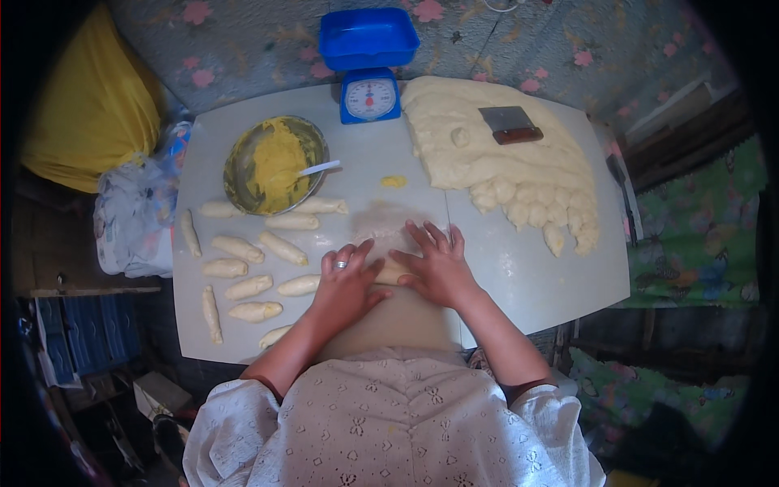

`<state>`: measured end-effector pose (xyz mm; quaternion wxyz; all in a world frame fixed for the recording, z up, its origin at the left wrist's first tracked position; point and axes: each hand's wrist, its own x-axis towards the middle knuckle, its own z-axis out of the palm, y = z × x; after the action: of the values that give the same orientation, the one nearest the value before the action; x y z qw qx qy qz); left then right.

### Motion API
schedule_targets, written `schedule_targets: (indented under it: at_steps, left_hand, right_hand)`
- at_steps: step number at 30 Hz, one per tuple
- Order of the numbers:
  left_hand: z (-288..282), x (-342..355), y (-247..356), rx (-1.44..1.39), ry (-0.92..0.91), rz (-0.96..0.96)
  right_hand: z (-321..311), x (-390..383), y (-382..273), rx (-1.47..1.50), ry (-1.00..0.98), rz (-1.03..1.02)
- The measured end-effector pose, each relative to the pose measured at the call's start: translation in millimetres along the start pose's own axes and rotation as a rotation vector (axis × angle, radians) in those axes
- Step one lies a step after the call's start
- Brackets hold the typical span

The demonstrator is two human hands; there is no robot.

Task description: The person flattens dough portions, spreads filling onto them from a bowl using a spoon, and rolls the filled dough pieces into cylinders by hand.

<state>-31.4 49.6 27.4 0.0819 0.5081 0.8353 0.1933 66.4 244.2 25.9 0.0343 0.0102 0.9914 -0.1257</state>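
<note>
Dough piece (393, 273) in the head view lies on the tabletop (527, 292), near its front edge, between and partly beneath both hands. Left hand (347, 280), wearing a ring (340, 265), contacts the left portion; its fingers are loosely bent, not clenched. Right hand (442, 264) contacts the right portion with fingers spread and released. Shaped rolls (237, 248) occupy the left side. Metal bowl (234, 183), behind the rolls, contains yellow filling (276, 158) and a white-handled utensil (321, 168). Blue scale (370, 109) stands at the rear. Dough slab (446, 150) covers the rear right; a scraper (513, 126) rests on it.
</note>
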Motion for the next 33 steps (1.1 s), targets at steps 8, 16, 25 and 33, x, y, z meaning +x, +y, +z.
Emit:
schedule_targets:
  at_steps: [8,16,25,33]
  left_hand:
    - [-1.1,2.8,-1.1,-0.084,0.075,-0.116]
    - [1.2,-3.4,-3.4,-0.079,-0.058,-0.028]
    - [8.1,-2.0,-5.6,-0.089,0.006,0.002]
    - [9.9,10.4,-2.1,-0.064,0.159,-0.075]
  right_hand:
    - [5.7,20.1,5.9,-0.021,-0.04,-0.161]
    - [0.8,-10.2,13.3,0.093,-0.1,0.006]
    - [-4.2,-28.6,0.3,0.214,0.134,-0.01]
    - [20.5,-15.4,3.8,0.297,0.344,0.088]
